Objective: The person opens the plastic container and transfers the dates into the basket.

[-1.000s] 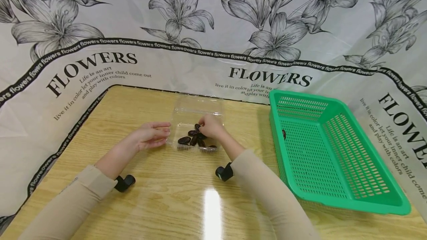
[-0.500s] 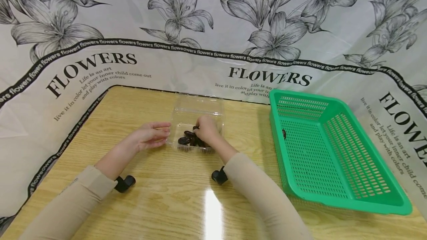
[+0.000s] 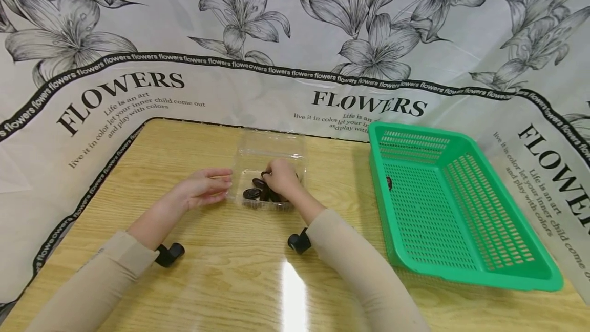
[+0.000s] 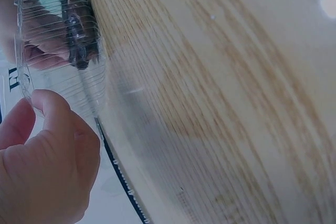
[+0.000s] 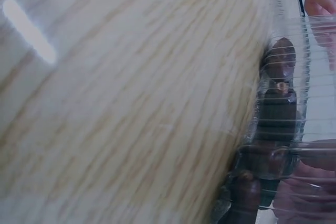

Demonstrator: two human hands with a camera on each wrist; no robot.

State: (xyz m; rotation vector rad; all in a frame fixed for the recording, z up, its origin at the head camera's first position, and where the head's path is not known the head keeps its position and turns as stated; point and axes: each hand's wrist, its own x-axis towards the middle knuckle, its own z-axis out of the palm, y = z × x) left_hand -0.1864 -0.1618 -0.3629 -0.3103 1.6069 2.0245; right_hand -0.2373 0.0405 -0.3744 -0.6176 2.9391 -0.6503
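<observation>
A clear plastic clamshell box (image 3: 272,157) stands with its lid up on the table, holding several dark brown dates (image 3: 251,193). My right hand (image 3: 282,175) reaches down into it and pinches a date (image 3: 265,173) at its fingertips, covering part of the pile. At the box's left side is my left hand (image 3: 207,187); in the left wrist view its thumb and index finger (image 4: 50,103) pinch the box's edge. Through the ribbed wall in the right wrist view, several dates (image 5: 278,114) lie along the side, with the right hand's fingers (image 5: 310,187) behind the plastic.
A large green plastic basket (image 3: 465,276) stands on the right of the wooden table (image 3: 221,270), with a dark date (image 3: 389,183) near its left wall. A flower-printed cloth (image 3: 258,91) rises behind the table. Black wrist cameras (image 3: 299,241) sit beneath the sleeves.
My right hand has shifted a little left within the box, and a date now shows at its fingertips. The left hand stays at the box's side. The head view has moved slightly.
</observation>
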